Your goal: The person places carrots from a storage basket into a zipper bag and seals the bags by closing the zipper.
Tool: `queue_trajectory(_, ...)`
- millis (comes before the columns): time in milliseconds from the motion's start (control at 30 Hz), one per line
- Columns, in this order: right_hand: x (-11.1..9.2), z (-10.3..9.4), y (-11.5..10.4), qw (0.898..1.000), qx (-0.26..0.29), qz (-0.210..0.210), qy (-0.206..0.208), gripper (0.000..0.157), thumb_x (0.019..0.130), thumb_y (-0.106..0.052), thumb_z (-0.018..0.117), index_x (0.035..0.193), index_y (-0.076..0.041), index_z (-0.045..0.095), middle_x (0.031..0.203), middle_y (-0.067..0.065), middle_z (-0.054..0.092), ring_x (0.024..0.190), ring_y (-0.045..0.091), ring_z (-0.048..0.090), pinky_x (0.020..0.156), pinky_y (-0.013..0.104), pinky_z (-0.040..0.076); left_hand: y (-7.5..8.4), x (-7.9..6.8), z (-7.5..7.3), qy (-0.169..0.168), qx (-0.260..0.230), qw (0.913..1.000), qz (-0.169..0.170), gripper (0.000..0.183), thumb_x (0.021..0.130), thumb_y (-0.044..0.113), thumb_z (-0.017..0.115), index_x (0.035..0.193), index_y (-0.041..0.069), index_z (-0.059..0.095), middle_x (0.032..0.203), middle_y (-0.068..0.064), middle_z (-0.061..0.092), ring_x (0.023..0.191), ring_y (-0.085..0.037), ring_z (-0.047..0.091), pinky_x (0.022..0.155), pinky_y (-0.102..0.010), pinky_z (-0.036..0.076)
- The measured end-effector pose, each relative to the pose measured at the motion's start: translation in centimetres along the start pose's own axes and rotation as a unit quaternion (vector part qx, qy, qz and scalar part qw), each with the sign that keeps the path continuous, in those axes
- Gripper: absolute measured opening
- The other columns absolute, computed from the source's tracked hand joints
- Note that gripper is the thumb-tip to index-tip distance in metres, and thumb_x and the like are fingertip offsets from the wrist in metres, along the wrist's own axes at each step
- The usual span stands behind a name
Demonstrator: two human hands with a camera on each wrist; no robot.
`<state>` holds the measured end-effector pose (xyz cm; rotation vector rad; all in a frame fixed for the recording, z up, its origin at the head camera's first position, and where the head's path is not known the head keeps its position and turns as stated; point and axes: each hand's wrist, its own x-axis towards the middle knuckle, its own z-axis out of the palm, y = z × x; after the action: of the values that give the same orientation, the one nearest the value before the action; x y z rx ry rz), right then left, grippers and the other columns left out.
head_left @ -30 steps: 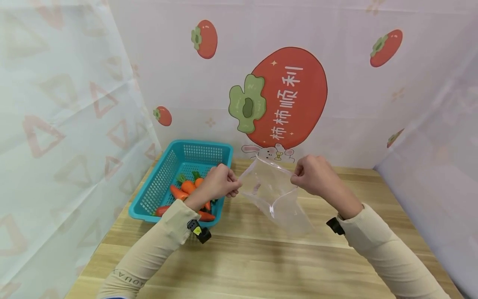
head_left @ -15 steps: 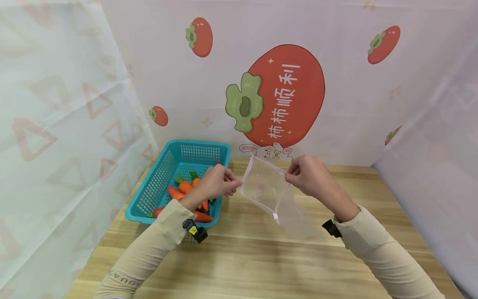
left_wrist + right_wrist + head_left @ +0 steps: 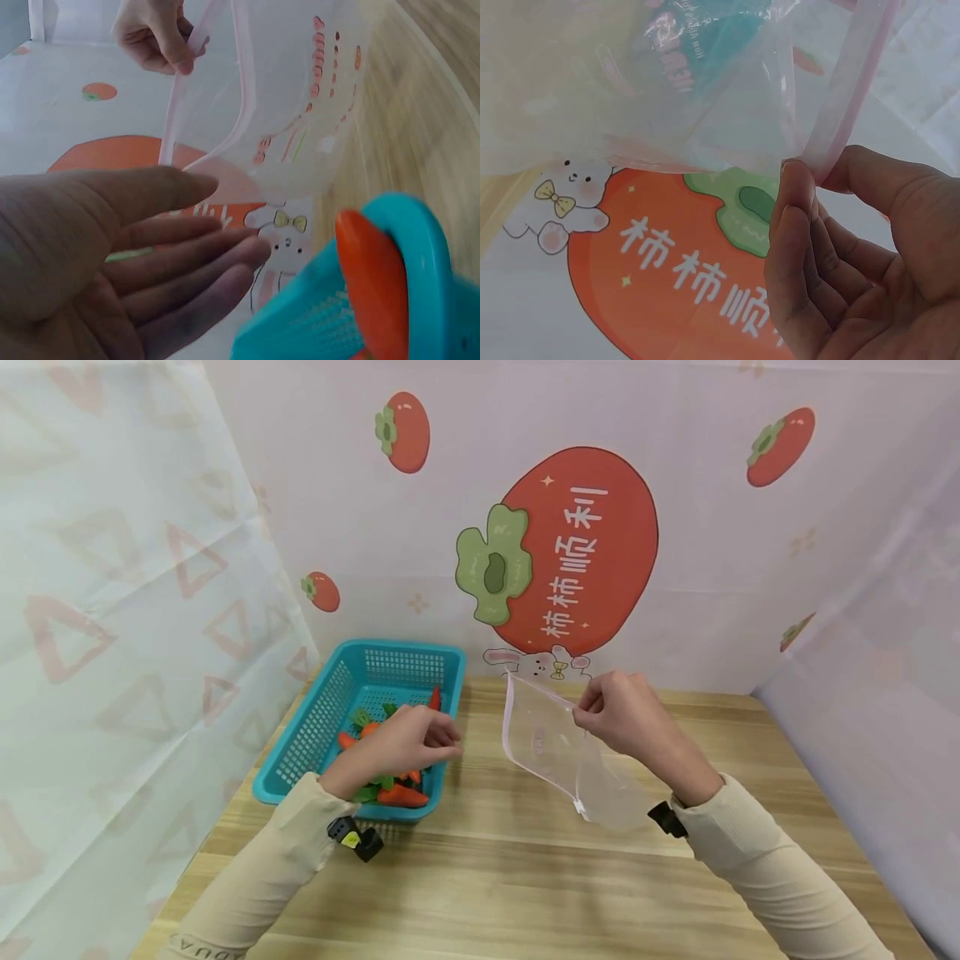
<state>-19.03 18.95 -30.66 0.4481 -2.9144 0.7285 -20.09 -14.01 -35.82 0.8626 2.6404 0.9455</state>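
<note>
A clear zip bag (image 3: 551, 747) with a pink-edged mouth and a white slider hangs above the table, its mouth part-way apart. My right hand (image 3: 626, 710) pinches the rim between thumb and forefinger; in the right wrist view that pinch sits on the pink strip (image 3: 847, 97). My left hand (image 3: 401, 745) holds nothing, apart from the bag, over the right side of the blue basket (image 3: 296, 747). Its fingers (image 3: 202, 277) are loosely extended in the left wrist view. Inside the basket lie several carrots (image 3: 369, 729) and red peppers (image 3: 402, 795), partly hidden under the left hand and forearm.
The basket stands at the left of the wooden table (image 3: 525, 893), near the back wall. Printed cloth walls (image 3: 360, 527) enclose the table at the back and on both sides. Dark wrist cameras (image 3: 356, 837) sit on the sleeves.
My left hand has let go of the bag's rim and moved left over the basket. The right hand keeps its pinch, and the freed side of the mouth sags inward.
</note>
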Motion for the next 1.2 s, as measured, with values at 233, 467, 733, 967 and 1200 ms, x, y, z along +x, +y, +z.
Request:
queue_trajectory(233, 0.1, 0.2, -0.1, 1.0, 0.001, -0.007, -0.003, 0.014, 0.091, -0.011, 0.075, 0.077, -0.007, 0.079, 0.07, 0.003, 0.075, 0.059, 0.012, 0.066, 0.057, 0.029, 0.055, -1.2, -2.2, -0.6, -0.055, 0.027, 0.997, 0.047, 0.026, 0.097, 0.024, 0.079, 0.118, 0.009, 0.077, 0.113, -0.006, 0.08, 0.098, -0.012, 0.077, 0.089, -0.032, 0.064)
queue_trajectory(467, -0.1, 0.2, 0.1, 1.0, 0.005, -0.012, 0.001, 0.015, 0.091, -0.011, 0.076, 0.077, -0.007, 0.079, 0.07, 0.003, 0.076, 0.06, 0.012, 0.066, 0.058, 0.029, 0.055, -1.5, -3.5, -0.3, -0.076, 0.059, 0.9937, 0.058, 0.035, 0.091, 0.023, 0.085, 0.121, 0.007, 0.077, 0.117, -0.007, 0.079, 0.1, -0.017, 0.077, 0.09, -0.04, 0.065)
queue_trajectory(733, -0.1, 0.2, 0.6, 1.0, 0.008, -0.019, 0.002, 0.013, 0.09, -0.011, 0.076, 0.078, -0.007, 0.079, 0.071, 0.002, 0.076, 0.06, 0.011, 0.067, 0.059, 0.03, 0.056, -2.2, -3.9, 0.5, -0.077, 0.105, 0.9855, 0.109, 0.021, 0.088, 0.018, 0.087, 0.109, 0.013, 0.081, 0.103, 0.004, 0.081, 0.091, -0.005, 0.075, 0.084, -0.033, 0.065)
queue_trajectory(967, -0.3, -0.1, 1.1, 1.0, 0.012, -0.02, 0.004, 0.015, 0.09, -0.01, 0.075, 0.076, -0.009, 0.079, 0.069, 0.0, 0.075, 0.059, 0.01, 0.065, 0.058, 0.029, 0.054, -2.0, -3.7, 0.8, -0.072, 0.14, 0.9809, 0.114, 0.009, 0.093, 0.012, 0.082, 0.088, 0.019, 0.078, 0.079, 0.014, 0.069, 0.068, 0.003, 0.055, 0.066, -0.017, 0.053)
queue_trajectory(1200, -0.6, -0.2, 1.8, 0.999, 0.022, -0.024, 0.002, 0.014, 0.09, -0.01, 0.075, 0.077, -0.008, 0.078, 0.069, 0.001, 0.075, 0.059, 0.01, 0.065, 0.06, 0.029, 0.055, -2.2, -3.5, 1.7, -0.04, 0.223, 0.9654, 0.129, 0.016, 0.088, 0.014, 0.086, 0.085, 0.02, 0.072, 0.074, 0.015, 0.063, 0.065, 0.001, 0.05, 0.063, -0.015, 0.046)
